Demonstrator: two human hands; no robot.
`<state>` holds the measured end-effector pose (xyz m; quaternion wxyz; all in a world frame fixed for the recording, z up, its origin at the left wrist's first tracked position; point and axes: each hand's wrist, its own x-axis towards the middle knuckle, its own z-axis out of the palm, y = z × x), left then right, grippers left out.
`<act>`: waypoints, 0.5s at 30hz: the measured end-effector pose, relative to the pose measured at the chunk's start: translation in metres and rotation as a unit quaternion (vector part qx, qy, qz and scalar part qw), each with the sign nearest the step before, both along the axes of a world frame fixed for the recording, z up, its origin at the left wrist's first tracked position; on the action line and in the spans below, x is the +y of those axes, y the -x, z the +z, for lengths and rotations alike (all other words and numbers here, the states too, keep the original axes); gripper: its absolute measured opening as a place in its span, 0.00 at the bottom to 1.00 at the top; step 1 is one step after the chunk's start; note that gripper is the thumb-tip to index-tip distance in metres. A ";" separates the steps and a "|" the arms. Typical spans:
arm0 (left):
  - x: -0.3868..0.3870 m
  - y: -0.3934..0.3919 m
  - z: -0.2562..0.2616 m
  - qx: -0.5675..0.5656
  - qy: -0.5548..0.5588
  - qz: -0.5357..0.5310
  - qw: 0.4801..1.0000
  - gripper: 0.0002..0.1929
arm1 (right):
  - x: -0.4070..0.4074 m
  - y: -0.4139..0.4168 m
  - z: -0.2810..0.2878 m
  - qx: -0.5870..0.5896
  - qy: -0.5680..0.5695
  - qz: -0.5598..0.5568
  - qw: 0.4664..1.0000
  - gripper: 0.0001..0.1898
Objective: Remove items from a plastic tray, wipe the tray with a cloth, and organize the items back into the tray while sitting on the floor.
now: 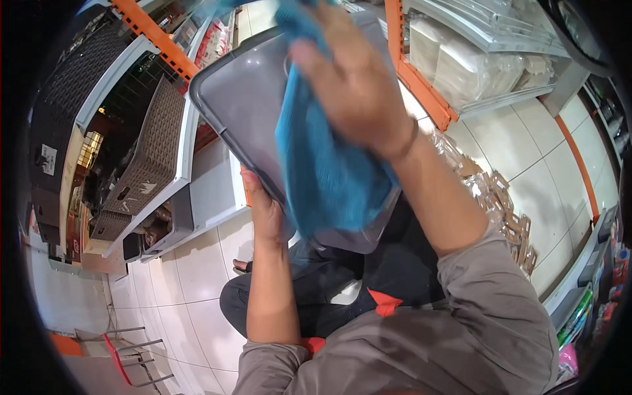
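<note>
A grey plastic bin or lid [242,94] with rounded corners and a raised rim is tilted up over my lap. My left hand [266,210] grips its lower left edge, the thumb up along the rim. Over its face hangs a blue cloth [326,173], bunched near the top and spread out lower down. My right hand [350,89], blurred, holds the cloth between thumb and fingers. Cloth and hand hide much of the grey surface.
Woven-look plastic baskets [143,153] fill the shelf on my left. Clear-wrapped packs [493,192] lie in a row on the tiled floor [538,153] to my right. Beyond them stands an orange rack post [424,89] beside a shelf of wrapped white goods [464,64].
</note>
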<state>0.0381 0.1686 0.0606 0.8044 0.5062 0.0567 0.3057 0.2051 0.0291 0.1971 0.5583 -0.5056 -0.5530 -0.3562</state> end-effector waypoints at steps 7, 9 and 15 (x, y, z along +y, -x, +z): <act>0.026 -0.010 -0.014 0.004 0.055 -0.001 0.998 0.42 | -0.002 -0.039 -0.157 0.204 0.090 -0.030 0.974 0.25; 0.033 -0.003 -0.023 0.035 0.071 0.012 0.997 0.42 | -0.037 0.000 -0.187 0.234 0.136 -0.032 0.962 0.27; 0.031 -0.007 -0.013 -0.003 0.055 0.013 0.998 0.40 | -0.061 0.096 -0.158 0.075 0.210 0.029 0.974 0.26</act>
